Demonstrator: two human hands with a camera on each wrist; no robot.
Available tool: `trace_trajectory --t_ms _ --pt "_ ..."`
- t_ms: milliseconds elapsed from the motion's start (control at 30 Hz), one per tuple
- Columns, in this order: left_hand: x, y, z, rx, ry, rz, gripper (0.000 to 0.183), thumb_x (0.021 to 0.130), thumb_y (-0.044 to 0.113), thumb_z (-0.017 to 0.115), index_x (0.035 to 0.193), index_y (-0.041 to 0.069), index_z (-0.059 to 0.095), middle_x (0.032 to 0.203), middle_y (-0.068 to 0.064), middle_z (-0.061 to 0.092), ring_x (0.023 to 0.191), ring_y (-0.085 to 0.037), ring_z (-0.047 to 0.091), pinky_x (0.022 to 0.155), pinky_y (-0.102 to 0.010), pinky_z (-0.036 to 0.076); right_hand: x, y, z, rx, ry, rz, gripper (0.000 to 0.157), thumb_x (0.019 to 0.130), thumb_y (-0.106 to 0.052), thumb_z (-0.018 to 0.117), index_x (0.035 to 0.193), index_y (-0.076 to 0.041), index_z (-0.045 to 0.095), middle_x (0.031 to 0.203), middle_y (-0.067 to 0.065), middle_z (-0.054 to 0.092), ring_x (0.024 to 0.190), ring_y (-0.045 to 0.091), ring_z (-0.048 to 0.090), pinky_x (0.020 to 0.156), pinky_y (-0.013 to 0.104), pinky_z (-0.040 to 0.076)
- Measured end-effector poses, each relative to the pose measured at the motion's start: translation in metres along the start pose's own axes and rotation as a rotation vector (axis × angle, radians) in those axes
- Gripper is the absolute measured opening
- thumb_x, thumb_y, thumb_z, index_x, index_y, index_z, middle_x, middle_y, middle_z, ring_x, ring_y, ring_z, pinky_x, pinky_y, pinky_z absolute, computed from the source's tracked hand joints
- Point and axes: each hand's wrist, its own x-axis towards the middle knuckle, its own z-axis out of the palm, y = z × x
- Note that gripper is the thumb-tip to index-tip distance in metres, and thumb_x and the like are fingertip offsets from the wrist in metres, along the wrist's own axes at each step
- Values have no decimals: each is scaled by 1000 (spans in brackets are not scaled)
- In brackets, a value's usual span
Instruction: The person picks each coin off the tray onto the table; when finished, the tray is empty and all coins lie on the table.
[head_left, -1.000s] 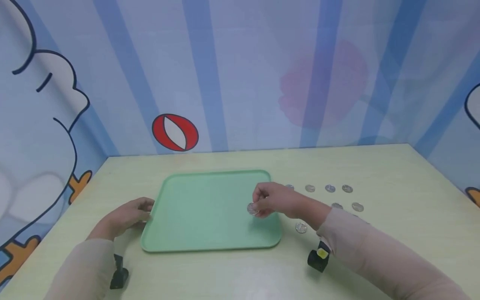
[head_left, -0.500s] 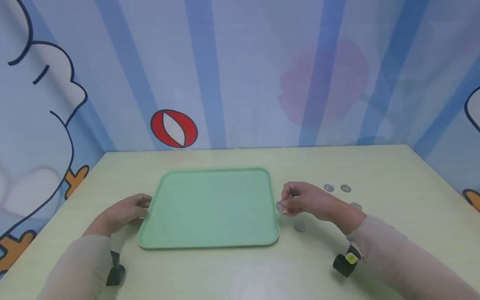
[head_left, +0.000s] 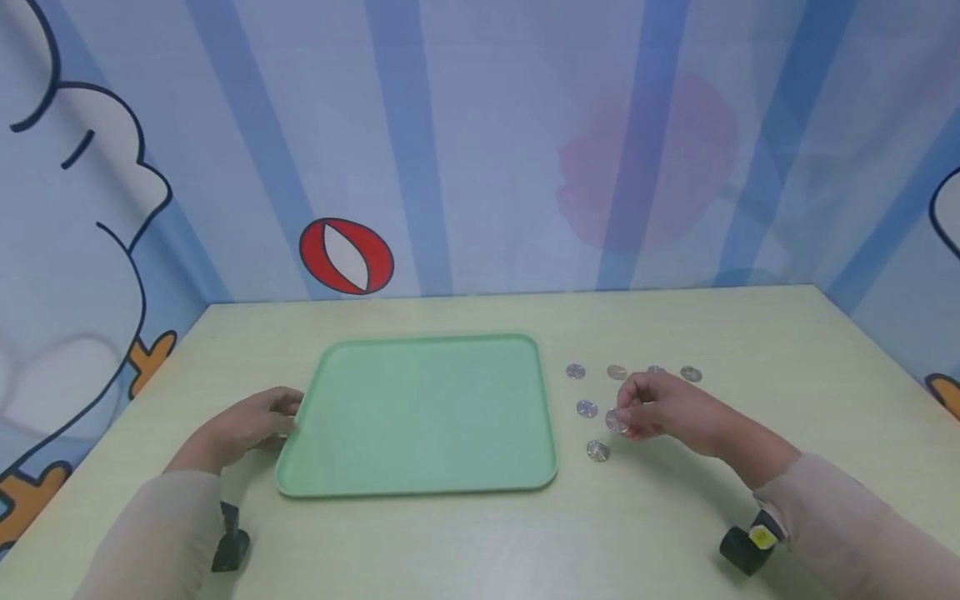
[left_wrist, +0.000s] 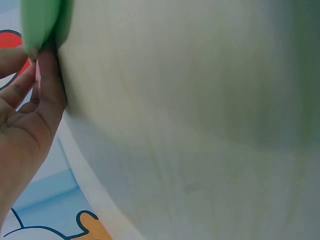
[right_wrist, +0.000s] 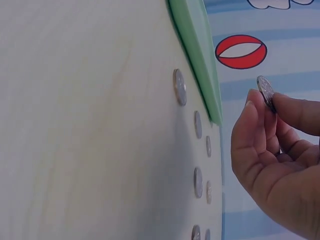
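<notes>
In the head view my right hand [head_left: 671, 412] pinches a silver coin [head_left: 615, 421] between thumb and fingertips, above the table right of the tray. The right wrist view shows this coin [right_wrist: 265, 93] tilted on edge, clear of the table. Several similar coins lie flat around that hand, among them a front coin [head_left: 597, 451], a middle coin [head_left: 587, 408] and a back coin [head_left: 575, 372]. My forearm and hand hide part of the group. My left hand [head_left: 243, 425] holds the left rim of the light green tray [head_left: 553, 442], thumb and fingers at its edge [left_wrist: 40, 25].
The pale wooden table [head_left: 465, 550] extends in front of the tray and to both sides. A printed backdrop [head_left: 495, 150] with blue stripes and a red-and-white ball stands along its back edge. Black wrist cameras [head_left: 744, 550] hang below both sleeves.
My right hand has moved right with the coin, from over the tray's right side to above the coins, uncovering coins nearest the tray. The left hand stays at the tray's rim.
</notes>
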Motion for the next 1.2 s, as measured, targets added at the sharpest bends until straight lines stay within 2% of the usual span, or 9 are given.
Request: trace_trajectory --t_ms 267,500,633,867,1200 --pt "1 -2 0 9 12 0 55 80 3 48 129 -8 23 127 -28 31 112 -38 35 91 -50 33 -8 13 -3 -23 30 62 17 83 -12 52 89 3 46 85 11 49 79 21 53 73 33 48" --pt "2 -4 0 3 13 0 55 80 3 48 129 -7 24 127 -27 31 112 -38 36 91 -50 33 -13 20 -2 -160 86 116 12 81 -10 55 85 0 49 78 7 51 72 19 52 65 31 47" --pt "2 -3 0 3 17 2 54 80 2 47 128 -8 24 127 -28 31 111 -38 36 91 -50 33 -14 23 -2 -227 88 104 9 80 -7 55 83 -1 49 74 5 52 70 19 52 63 30 46" --pt "1 -2 -1 12 27 -3 55 81 4 47 129 -8 23 128 -27 30 113 -38 35 92 -50 33 -14 27 -4 -253 62 73 8 79 -2 51 84 1 48 74 6 52 70 20 50 62 30 47" --pt "4 -4 1 20 42 -15 54 79 3 48 128 -6 27 126 -26 34 109 -36 39 90 -50 34 -14 26 2 -383 138 77 6 76 0 54 80 -3 50 72 4 50 66 16 44 55 25 42"
